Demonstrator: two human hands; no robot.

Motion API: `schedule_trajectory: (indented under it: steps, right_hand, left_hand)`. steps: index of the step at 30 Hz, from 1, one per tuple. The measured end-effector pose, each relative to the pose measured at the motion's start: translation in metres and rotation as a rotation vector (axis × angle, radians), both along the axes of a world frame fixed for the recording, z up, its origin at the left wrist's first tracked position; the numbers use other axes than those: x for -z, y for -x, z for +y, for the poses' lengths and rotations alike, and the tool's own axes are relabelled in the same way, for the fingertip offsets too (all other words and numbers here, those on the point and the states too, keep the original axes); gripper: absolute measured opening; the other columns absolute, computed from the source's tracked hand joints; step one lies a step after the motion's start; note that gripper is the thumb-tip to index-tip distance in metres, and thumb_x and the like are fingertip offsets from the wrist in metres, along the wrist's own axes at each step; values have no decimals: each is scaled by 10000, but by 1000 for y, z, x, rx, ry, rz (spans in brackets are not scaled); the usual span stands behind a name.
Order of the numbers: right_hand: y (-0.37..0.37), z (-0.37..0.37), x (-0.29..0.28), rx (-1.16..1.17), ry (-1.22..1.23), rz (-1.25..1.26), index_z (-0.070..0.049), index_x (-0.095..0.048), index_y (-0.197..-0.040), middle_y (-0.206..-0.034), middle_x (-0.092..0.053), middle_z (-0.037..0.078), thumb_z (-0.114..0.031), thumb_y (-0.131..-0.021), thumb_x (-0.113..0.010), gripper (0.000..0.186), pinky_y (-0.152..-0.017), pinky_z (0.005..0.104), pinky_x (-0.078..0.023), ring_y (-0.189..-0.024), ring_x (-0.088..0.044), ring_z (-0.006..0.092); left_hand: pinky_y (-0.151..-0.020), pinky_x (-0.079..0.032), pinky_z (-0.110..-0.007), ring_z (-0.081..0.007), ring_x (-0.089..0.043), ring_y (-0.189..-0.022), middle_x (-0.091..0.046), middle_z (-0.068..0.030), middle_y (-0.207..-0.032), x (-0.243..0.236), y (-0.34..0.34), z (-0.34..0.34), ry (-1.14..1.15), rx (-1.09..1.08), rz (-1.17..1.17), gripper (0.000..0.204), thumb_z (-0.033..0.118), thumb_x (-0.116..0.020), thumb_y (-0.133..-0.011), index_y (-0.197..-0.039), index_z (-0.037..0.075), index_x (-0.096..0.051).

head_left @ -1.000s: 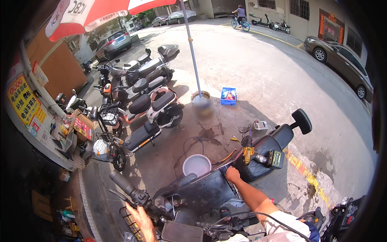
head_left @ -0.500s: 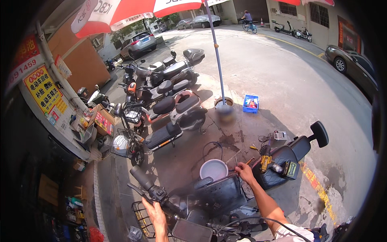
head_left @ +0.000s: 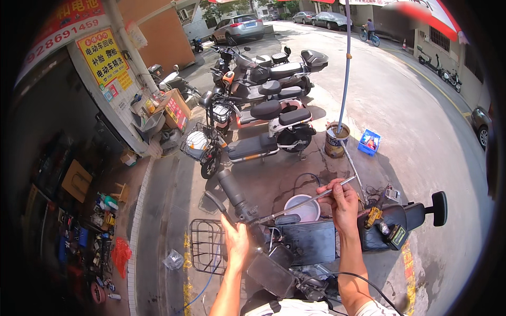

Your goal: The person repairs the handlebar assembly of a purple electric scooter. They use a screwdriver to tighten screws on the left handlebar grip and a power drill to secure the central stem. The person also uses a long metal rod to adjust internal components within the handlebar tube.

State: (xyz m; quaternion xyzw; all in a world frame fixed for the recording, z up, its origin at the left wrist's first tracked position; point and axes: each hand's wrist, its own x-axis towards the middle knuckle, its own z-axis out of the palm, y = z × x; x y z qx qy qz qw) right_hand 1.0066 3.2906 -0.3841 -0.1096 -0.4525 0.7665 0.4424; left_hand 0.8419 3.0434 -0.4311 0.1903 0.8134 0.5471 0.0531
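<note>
My left hand (head_left: 235,243) closes around the handlebar of the scooter in front of me, beside its brake lever (head_left: 215,201) and thick black grip (head_left: 232,187). In my right hand (head_left: 345,208) is a long thin metal rod (head_left: 295,206), pinched near its upper right end. The rod slants down to the left, its far tip at the handlebar controls; whether it touches them I cannot tell. Below the rod are a black ribbed box (head_left: 311,247) and a pale round basin (head_left: 311,211). A black wire basket (head_left: 203,245) sits left of my left hand.
On the scooter's black seat (head_left: 367,238) lie a yellow-and-black power drill (head_left: 374,216) and a dark boxy battery (head_left: 397,237). Several parked scooters (head_left: 253,150) stand ahead. The umbrella pole (head_left: 345,79) rises from a bucket (head_left: 336,147) near a blue crate (head_left: 368,143).
My right hand has risen from beside the black box, bringing the rod across toward the handlebar. My left hand stays at the handlebar. The view has swung left.
</note>
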Motion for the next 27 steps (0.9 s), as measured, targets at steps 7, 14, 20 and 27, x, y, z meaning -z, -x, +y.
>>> schedule_trajectory:
  steps: [7,14,20,27]
  right_hand:
    - [5,-8,2,11,-11,-57,13,-587,-1074,-970,-725,184,-246,-1074,-563,260,-714,289,-632,-841,-732,216]
    - [5,0,8,62,15,-62,-1,-589,-1073,-971,-729,191,-251,-1081,-550,253,-702,275,-626,-772,-722,188]
    - [11,4,12,31,1,-83,15,-606,-1137,-976,-740,177,-270,-1083,-545,296,-688,266,-616,-785,-724,176]
    - [30,0,-4,96,94,6,-175,-124,-1642,-1301,-648,207,-89,-978,-689,875,-728,302,-665,-897,-753,242]
  left_hand:
    - [-999,-477,-415,-349,-594,-1137,-516,-315,-1364,-23,-7,1,-7,3,-131,745,184,-500,-995,-1583,-84,-129]
    - [-1087,-428,-421,-406,-540,-1275,-447,-350,-1451,-32,-12,5,39,-25,-98,750,159,-509,-989,-1580,-93,-123]
    - [-1121,-402,-438,-447,-501,-1344,-403,-378,-1499,-33,-11,3,38,-7,-119,745,177,-503,-991,-1575,-96,-130]
    - [-1097,-413,-440,-451,-525,-1307,-428,-371,-1478,-32,-9,4,49,5,-108,755,192,-489,-977,-1584,-76,-129]
